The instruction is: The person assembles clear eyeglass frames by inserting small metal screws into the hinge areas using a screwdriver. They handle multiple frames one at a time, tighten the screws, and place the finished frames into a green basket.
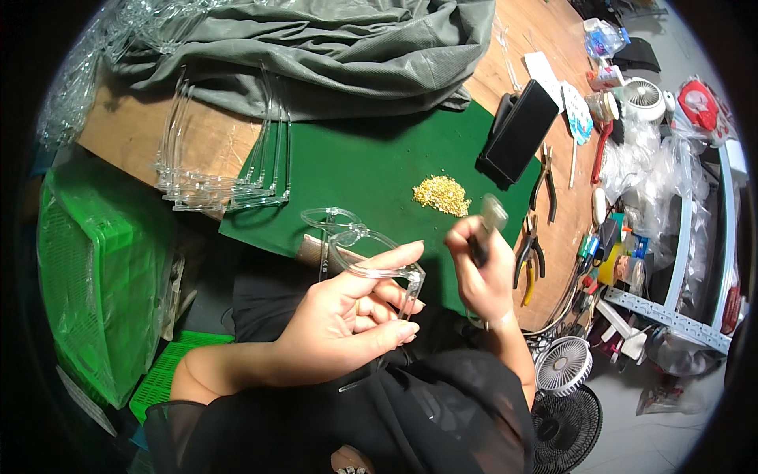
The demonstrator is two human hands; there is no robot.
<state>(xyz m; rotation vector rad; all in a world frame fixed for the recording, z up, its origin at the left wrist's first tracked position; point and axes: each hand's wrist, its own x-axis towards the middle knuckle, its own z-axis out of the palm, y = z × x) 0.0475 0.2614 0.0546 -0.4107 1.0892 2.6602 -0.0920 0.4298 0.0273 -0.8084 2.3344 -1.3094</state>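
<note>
At the near edge of the wooden surface (564, 227), left hand (347, 316) grips a clear plastic spectacle frame (352, 233) by one hinge corner. Risk: too loose a pinch could let it twist and drop past that edge; too hard, bend it. Hinge end sits among left thumb and fingers, rims projecting beyond them. Right hand (485, 276): fingers closed around a dark-handled, pale-headed tool (494, 212), blurred, apart from frame.

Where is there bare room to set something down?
The widest free patch of green mat lies between the stacked clear frames and the golden heap, below the grey cloth. Crowded: right side, with a black device and pliers; near edge, by the left hand.
</note>
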